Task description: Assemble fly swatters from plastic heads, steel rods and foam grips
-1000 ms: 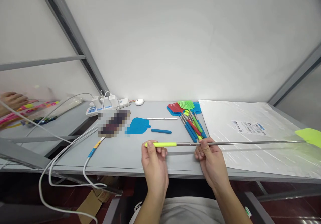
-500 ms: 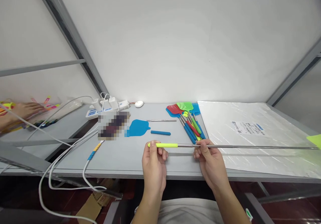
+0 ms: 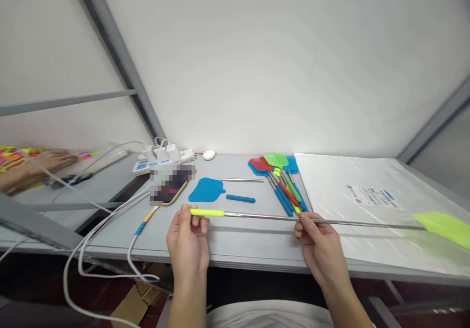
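A long telescopic fly swatter lies across both hands above the front of the table, its metal rod drawn out. My left hand is closed on the yellow handle end. Further right, my right hand pinches the metal rod. The yellow swatter head is over the white bag at the right, slightly blurred. Behind the rod lie a loose blue swatter head, a blue handle and a thin metal rod, all apart from one another.
Several coloured fly swatters are piled at mid-table. A white plastic bag with a label covers the right side. A phone, cables, a power strip and a white mouse are at left. Another person's hand is beyond the frame post.
My left hand has moved left with the handle, and the whole swatter has shifted left, bringing more of its yellow head into view. My right hand stays on the rod; the view has shifted slightly.
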`<state>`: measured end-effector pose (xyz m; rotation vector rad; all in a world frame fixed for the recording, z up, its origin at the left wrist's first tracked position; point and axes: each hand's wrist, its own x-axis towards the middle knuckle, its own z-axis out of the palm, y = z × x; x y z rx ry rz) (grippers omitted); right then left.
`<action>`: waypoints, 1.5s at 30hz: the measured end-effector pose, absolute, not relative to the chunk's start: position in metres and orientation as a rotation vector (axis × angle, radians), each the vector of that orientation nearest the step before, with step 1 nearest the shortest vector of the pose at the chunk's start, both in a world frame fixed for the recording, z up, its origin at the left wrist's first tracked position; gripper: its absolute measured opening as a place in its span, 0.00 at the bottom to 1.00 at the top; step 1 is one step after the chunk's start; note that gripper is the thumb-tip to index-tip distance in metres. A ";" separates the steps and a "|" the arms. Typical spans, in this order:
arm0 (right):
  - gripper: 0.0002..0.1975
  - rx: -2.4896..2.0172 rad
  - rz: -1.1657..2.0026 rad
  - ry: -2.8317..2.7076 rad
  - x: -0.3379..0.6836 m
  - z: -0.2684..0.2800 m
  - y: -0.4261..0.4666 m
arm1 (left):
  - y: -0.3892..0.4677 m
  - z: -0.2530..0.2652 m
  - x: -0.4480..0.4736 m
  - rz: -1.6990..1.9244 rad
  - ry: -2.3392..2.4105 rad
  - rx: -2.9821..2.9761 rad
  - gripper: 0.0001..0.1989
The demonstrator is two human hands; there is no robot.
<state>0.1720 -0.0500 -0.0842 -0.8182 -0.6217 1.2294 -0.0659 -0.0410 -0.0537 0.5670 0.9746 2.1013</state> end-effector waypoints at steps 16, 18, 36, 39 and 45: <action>0.07 -0.872 1.327 -0.893 0.182 -0.089 -0.054 | -0.050 -0.051 -0.048 2.143 0.889 0.424 0.14; 0.07 -0.874 1.299 -0.909 0.177 -0.088 -0.055 | -0.051 -0.053 -0.037 2.144 0.884 0.403 0.14; 0.09 -0.819 1.301 -0.773 0.169 -0.084 -0.062 | -0.058 -0.048 -0.033 2.053 0.880 0.421 0.12; 0.10 -0.817 1.276 -0.739 0.168 -0.083 -0.061 | -0.054 -0.046 -0.048 2.104 0.894 0.414 0.12; 0.09 -0.830 1.247 -0.735 0.167 -0.082 -0.060 | -0.051 -0.044 -0.059 2.150 0.854 0.394 0.11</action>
